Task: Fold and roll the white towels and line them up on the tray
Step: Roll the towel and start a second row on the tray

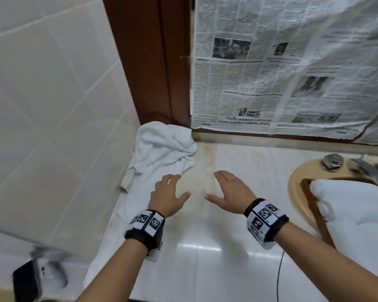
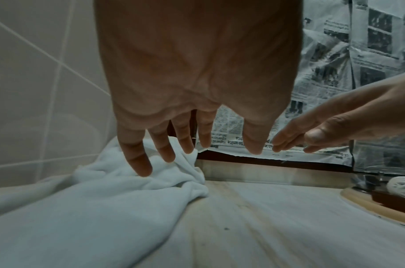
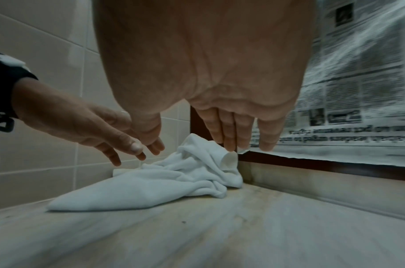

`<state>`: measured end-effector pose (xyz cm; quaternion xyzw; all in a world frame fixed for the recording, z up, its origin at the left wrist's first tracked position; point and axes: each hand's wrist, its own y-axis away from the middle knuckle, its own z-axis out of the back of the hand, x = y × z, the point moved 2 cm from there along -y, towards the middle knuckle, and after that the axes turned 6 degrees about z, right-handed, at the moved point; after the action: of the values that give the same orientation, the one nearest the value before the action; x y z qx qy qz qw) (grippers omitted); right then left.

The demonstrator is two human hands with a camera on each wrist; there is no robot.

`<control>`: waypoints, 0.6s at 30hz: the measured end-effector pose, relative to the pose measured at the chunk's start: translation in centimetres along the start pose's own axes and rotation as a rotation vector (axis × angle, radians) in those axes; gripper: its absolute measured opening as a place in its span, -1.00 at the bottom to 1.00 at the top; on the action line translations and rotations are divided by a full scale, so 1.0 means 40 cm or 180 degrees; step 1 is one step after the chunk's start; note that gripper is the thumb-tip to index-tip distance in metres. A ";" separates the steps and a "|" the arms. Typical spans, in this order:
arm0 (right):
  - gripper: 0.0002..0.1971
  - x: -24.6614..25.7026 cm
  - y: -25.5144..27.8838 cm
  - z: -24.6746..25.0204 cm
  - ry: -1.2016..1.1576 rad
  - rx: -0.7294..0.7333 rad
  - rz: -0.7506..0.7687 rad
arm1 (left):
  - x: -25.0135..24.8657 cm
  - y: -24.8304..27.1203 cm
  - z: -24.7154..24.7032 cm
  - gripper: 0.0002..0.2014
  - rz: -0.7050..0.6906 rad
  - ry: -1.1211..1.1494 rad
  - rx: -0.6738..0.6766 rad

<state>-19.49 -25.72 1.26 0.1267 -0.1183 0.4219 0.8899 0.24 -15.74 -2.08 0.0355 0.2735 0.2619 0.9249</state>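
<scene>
Both the left hand [image 1: 168, 194] and right hand [image 1: 231, 190] hover spread-fingered, holding nothing, above the pale marble table [image 1: 205, 247]; the crumpled white cloth towel [image 1: 162, 149] lies at eleven o'clock.

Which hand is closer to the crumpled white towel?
Left. The left hand hovers open over the crumpled towel's near edge; the right hand hovers open over bare counter beside it.

The head view is bright and evenly lit from overhead, with a soft white glare band on the glossy countertop [image 1: 196, 247] just in front of the wrists. Motion blur smears the newspaper [image 1: 292, 73] behind the countertop and a dark object below its left edge. Straight tile lines bow toward the edges. Both wrist views are dim, grainy and bluish; the countertop nearest each lens is streaked and unfocused.
</scene>
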 end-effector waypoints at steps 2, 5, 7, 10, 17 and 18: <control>-0.13 0.039 -0.042 -0.020 -0.0010 0.0031 0.0088 | 0.042 -0.013 0.021 -0.33 0.0081 -0.0011 -0.0011; -0.16 0.083 -0.105 -0.040 -0.0043 0.0048 0.0172 | 0.092 -0.039 0.047 -0.33 0.0177 -0.0032 -0.0058; -0.19 0.102 -0.150 -0.048 -0.0034 0.0058 0.0231 | 0.116 -0.064 0.066 -0.33 0.0244 -0.0078 -0.0116; -0.24 0.108 -0.227 -0.062 0.0010 0.0041 0.0299 | 0.142 -0.108 0.092 -0.33 0.0343 -0.0159 -0.0168; -0.34 0.059 -0.451 -0.034 -0.0036 -0.0192 0.0369 | 0.181 -0.272 0.146 -0.34 0.0509 -0.0332 -0.0229; -0.35 0.043 -0.480 -0.028 -0.0011 -0.0255 0.0340 | 0.181 -0.297 0.152 -0.34 0.0519 -0.0392 -0.0236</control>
<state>-3.31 -35.87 -1.65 0.0852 -0.1433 0.4634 0.8703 14.12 -21.85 -2.95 0.0394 0.2024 0.3435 0.9162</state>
